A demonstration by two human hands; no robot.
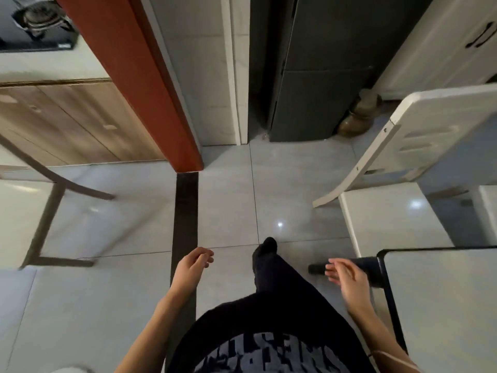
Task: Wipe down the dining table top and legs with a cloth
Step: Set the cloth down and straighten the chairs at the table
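Observation:
The dining table (443,300) shows at the lower right as a pale top with a dark rim and a dark leg (392,305) at its near corner. My right hand (347,275) hangs just left of that corner, fingers loosely apart and holding nothing. Over the floor tiles at centre, my left hand (195,266) is loosely curled and also holds nothing. No cloth is in view. My dark-trousered leg and foot (266,254) step forward between the hands.
A white chair (419,146) stands at the right, beyond the table. At the left is a chair with a dark frame (45,211). Ahead are an orange door frame (150,84), a dark fridge (317,76), a brown jar (357,117) and a wooden cabinet (67,122) with a hob (37,20).

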